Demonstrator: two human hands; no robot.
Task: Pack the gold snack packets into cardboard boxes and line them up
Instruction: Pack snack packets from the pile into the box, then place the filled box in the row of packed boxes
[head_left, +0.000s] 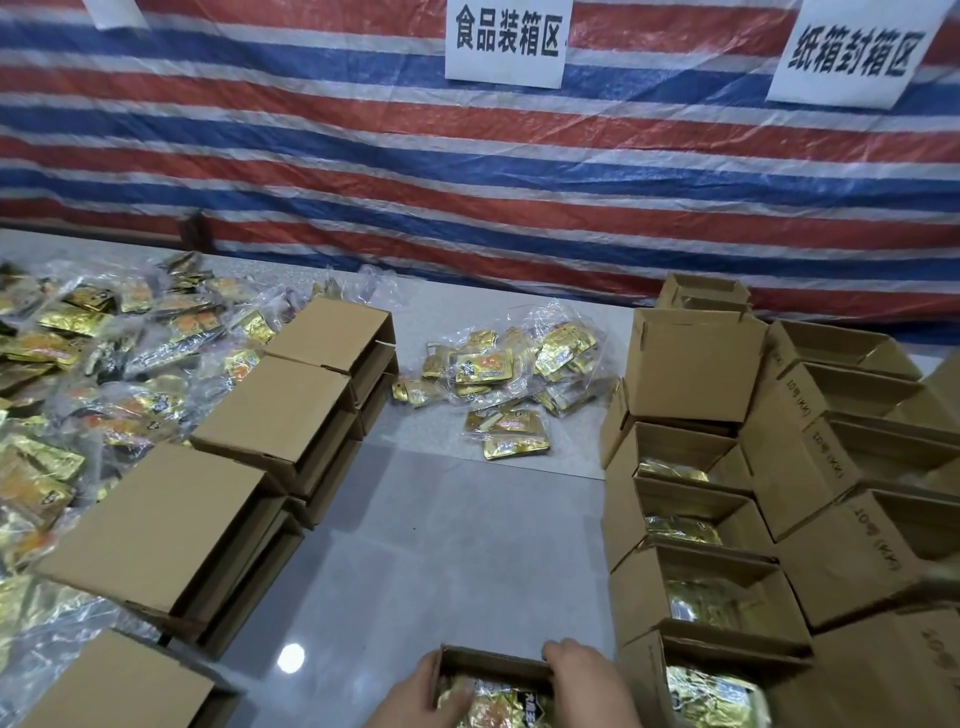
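At the bottom centre I hold an open cardboard box (493, 661) with gold snack packets (493, 701) inside it. My left hand (415, 693) grips the box's left wall, thumb reaching onto the packets. My right hand (587, 680) curls over the box's far right rim. To the right stands a row of open boxes (691, 566) that hold gold packets. A small heap of gold packets in clear bags (511, 384) lies on the floor ahead.
A row of shut cardboard boxes (244, 457) runs diagonally on the left, with a big pile of bagged packets (78, 374) behind it. Empty open boxes (857, 415) are stacked at the far right. A striped tarp (467, 182) with paper signs hangs behind. Grey floor (441, 545) lies between the rows.
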